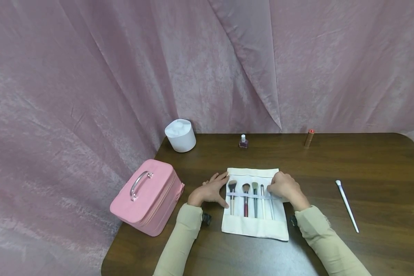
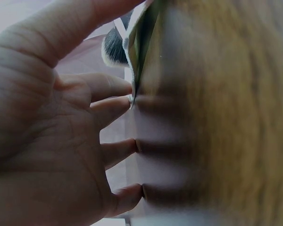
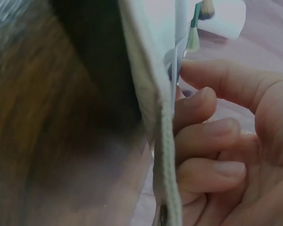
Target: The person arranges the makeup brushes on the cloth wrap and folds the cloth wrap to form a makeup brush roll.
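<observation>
A white cloth brush roll (image 1: 255, 230) lies unrolled on the table, with several makeup brushes side by side under its elastic band. Fingers spread, my left hand (image 1: 211, 191) rests along the roll's left edge; the left wrist view has its fingertips at the cloth and the table top. At the right edge, my right hand (image 1: 285, 188) pinches the rightmost makeup brush (image 1: 272, 210) at the band, hiding its head. Thumb (image 3: 217, 77) and curled fingers show close to the band in the right wrist view. The dark fluffy brush (image 1: 232, 185) is nearest my left hand.
Another white-handled makeup brush (image 1: 347, 207) lies on the table to the right. A pink cosmetic case (image 1: 148, 195) stands at the left. Along the back are a white tissue holder (image 1: 182, 140), a nail polish bottle (image 1: 243, 142) and a brown tube with a red top (image 1: 309, 138).
</observation>
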{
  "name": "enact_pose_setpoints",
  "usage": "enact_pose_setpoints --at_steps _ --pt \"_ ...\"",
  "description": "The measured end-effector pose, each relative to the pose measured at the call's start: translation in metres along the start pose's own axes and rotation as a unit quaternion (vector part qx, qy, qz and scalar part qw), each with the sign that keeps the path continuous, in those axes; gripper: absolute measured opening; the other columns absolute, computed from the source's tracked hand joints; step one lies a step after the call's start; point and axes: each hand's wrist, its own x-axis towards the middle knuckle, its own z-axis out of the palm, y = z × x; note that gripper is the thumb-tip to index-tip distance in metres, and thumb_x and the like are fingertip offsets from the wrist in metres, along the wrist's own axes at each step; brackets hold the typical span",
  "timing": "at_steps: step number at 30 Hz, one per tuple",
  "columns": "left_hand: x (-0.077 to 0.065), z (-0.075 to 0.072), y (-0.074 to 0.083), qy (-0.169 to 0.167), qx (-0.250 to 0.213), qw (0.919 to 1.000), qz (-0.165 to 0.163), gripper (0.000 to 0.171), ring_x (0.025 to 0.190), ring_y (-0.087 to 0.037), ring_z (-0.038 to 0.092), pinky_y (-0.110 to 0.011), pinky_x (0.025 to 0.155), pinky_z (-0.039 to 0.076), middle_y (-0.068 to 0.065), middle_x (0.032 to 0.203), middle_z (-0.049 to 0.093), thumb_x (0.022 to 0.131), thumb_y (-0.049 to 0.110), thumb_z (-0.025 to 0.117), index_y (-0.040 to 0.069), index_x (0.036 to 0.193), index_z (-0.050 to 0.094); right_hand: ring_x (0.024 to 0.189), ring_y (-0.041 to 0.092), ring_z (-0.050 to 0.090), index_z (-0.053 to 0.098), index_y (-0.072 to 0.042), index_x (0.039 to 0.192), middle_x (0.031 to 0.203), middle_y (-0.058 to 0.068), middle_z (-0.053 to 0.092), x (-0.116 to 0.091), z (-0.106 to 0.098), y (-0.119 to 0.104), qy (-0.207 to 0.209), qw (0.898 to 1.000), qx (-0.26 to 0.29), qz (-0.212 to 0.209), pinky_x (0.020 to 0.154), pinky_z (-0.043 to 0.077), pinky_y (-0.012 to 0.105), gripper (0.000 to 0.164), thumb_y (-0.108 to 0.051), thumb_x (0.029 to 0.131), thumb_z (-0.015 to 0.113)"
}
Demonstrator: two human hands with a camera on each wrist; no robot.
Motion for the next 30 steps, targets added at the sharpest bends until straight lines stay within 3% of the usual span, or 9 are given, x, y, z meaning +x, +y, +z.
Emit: enact_pose_setpoints --at_steps 3,6,10,14,30 --pt "0.001 0.0 0.0 0.002 0.002 1.0 0.004 0.107 0.155 -0.03 0.004 -0.069 0.114 0.013 0.002 0.17 0.012 0.075 0.029 0.091 0.014 0.161 0.03 0.055 0.016 0.043 0.065 -0.009 0.061 0.057 -0.001 0.048 -0.001 0.0 0.001 0.013 1.0 0.004 -0.005 0.05 0.033 0.031 0.028 -0.014 0.089 0.067" --pt "0.001 0.0 0.0 0.001 0.003 1.0 0.004 0.107 0.155 -0.03 0.004 -0.07 0.114 0.013 0.002 0.17 0.012 0.075 0.028 0.091 0.014 0.161 0.029 0.057 0.017 0.044 0.069 -0.005 0.068 0.06 0.001 0.051 -0.001 -0.001 0.002 0.05 0.998 0.021 -0.022 0.051 0.034 0.031 0.025 -0.013 0.092 0.064" --pt "0.0 0.0 0.0 0.001 -0.002 1.0 0.004 0.107 0.155 -0.029 0.004 -0.068 0.115 0.012 0.002 0.17 0.012 0.075 0.028 0.091 0.015 0.161 0.03 0.064 0.021 0.051 0.074 0.0 0.083 0.073 0.007 0.063 -0.002 -0.003 0.004 0.108 0.992 0.048 -0.046 0.056 0.039 0.034 0.021 -0.012 0.095 0.062" --pt "0.0 0.0 -0.001 0.002 -0.003 1.0 0.009 0.106 0.155 -0.03 0.004 -0.069 0.114 0.013 0.002 0.17 0.013 0.075 0.029 0.091 0.014 0.161 0.03 0.07 0.025 0.056 0.074 0.004 0.096 0.087 0.014 0.07 -0.003 -0.004 0.008 0.126 0.988 0.063 -0.056 0.062 0.044 0.036 0.021 -0.011 0.096 0.06" --pt "0.0 0.0 -0.003 0.002 -0.006 0.9998 0.016 0.106 0.154 -0.032 0.005 -0.071 0.113 0.013 0.0 0.169 0.012 0.076 0.029 0.091 0.012 0.161 0.029 0.074 0.026 0.06 0.072 0.002 0.096 0.085 0.013 0.07 -0.019 -0.027 0.038 0.192 0.978 0.057 -0.065 0.064 0.044 0.039 0.016 -0.013 0.095 0.065"
